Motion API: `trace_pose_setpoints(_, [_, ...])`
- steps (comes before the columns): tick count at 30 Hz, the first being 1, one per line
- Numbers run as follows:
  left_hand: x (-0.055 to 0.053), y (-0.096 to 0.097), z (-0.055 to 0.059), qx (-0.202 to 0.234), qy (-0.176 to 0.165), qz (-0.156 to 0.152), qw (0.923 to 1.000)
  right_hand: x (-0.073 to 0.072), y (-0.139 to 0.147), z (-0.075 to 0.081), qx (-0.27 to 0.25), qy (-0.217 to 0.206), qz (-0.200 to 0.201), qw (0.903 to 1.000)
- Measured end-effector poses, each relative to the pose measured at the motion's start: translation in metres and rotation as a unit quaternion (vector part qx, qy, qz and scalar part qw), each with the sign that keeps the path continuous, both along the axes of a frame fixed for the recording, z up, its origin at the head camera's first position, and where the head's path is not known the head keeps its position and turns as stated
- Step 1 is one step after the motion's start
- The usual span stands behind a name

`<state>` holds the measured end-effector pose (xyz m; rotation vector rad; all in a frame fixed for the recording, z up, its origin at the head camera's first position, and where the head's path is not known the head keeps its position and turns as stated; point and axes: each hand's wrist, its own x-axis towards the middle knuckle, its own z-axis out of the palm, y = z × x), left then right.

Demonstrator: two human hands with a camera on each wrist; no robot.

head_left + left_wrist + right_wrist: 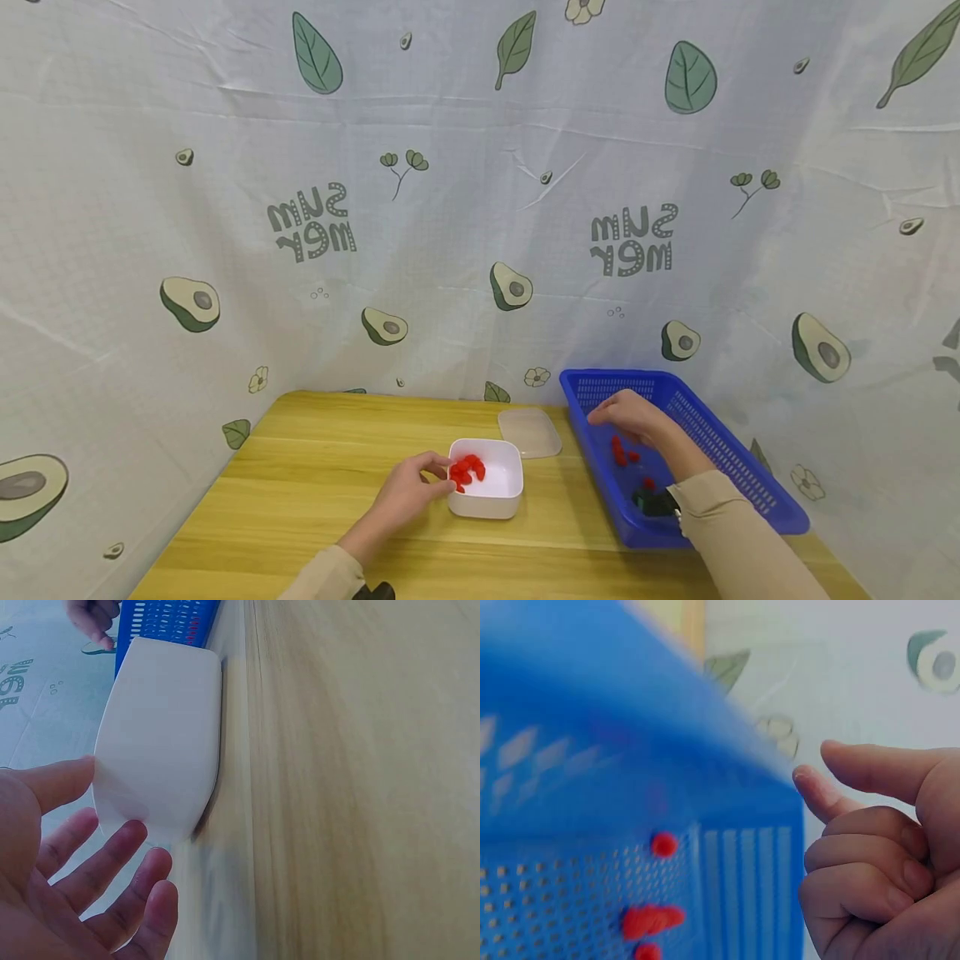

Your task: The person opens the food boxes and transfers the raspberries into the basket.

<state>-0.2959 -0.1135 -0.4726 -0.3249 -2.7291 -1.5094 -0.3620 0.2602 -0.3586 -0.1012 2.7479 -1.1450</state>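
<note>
My left hand touches the left wall of a white square box, thumb at the near corner and fingertips farther back. In the left wrist view these fingers are loosely bent against the box's side. Several small red pieces lie in the box, mostly at its left. Above the blue perforated basket is my right hand. Its thumb and index tip have a small gap with nothing between them, and the other fingers are curled in. More red pieces lie on the basket floor.
A translucent lid lies flat behind the box, close to the basket's left side. Something dark green sits in the basket's near end. A printed curtain hangs behind the wooden table.
</note>
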Motion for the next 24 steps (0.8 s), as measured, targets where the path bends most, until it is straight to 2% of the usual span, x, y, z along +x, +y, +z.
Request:
trace_pose_setpoints(8, [0.002,0.000,0.003,0.005,0.007,-0.006,1.0000,0.003,-0.030,0.009,-0.058,-0.010,0.025,0.9980])
trace_pose_setpoints(14, [0.003,0.000,0.004,0.008,0.005,-0.006,0.9999,0.007,-0.050,0.010,-0.063,-0.001,0.047,0.9969])
trace_pose_setpoints(24, [0.002,0.000,0.002,0.011,0.011,-0.006,0.9999,0.008,-0.078,-0.002,-0.079,-0.019,0.063,0.9947])
